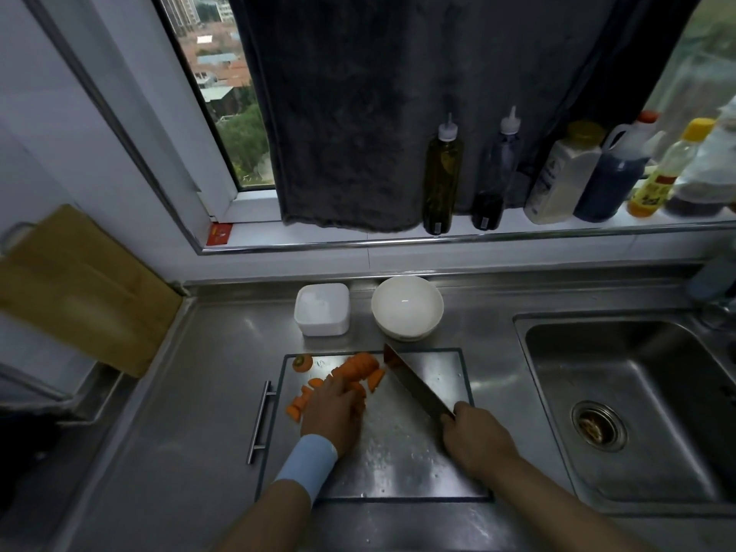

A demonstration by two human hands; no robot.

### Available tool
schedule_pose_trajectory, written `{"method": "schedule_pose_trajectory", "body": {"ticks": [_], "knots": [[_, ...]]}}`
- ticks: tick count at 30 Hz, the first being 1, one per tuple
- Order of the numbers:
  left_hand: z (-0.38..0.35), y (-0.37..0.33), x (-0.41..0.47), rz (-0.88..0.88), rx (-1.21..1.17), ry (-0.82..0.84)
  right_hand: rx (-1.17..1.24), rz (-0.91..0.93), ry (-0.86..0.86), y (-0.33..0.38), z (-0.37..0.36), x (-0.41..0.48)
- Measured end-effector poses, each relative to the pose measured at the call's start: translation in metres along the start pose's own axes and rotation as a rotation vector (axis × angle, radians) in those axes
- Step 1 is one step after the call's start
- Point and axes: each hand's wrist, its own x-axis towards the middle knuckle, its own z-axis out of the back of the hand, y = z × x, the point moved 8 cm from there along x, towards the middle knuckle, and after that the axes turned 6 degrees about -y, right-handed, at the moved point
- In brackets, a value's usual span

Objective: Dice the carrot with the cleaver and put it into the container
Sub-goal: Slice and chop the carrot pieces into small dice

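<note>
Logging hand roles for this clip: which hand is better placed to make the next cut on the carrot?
Right. The right hand grips the cleaver, its blade just beside the carrot; the left hand holds the carrot down on the cutting board.

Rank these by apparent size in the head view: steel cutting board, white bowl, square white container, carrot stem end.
1. steel cutting board
2. white bowl, only slightly bigger than the next
3. square white container
4. carrot stem end
</note>
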Motion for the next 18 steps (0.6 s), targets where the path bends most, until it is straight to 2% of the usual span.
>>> {"method": "schedule_pose_trajectory", "body": {"ticks": [4,6,9,11,15,18], "knots": [[0.000,-0.007,-0.005,-0.091,0.047,0.008,0.008,-0.011,-0.002,0.003,0.001,0.007],[-0.007,-0.012,-0.009,-0.089,-0.069,0.069,-0.008,-0.016,0.011,0.005,0.000,0.008],[-0.019,-0.015,-0.015,0.078,-0.363,0.160,-0.007,-0.041,0.023,0.006,-0.004,0.007],[-0.024,-0.019,-0.020,0.149,-0.439,0.196,0.000,-0.058,0.036,0.007,-0.006,0.006],[-0.032,-0.008,-0.024,0.347,-0.459,0.194,0.030,-0.089,0.058,0.008,-0.008,0.002],[-0.040,-0.004,-0.028,0.356,-0.371,0.277,0.041,-0.118,0.065,0.007,-0.009,-0.003]]}}
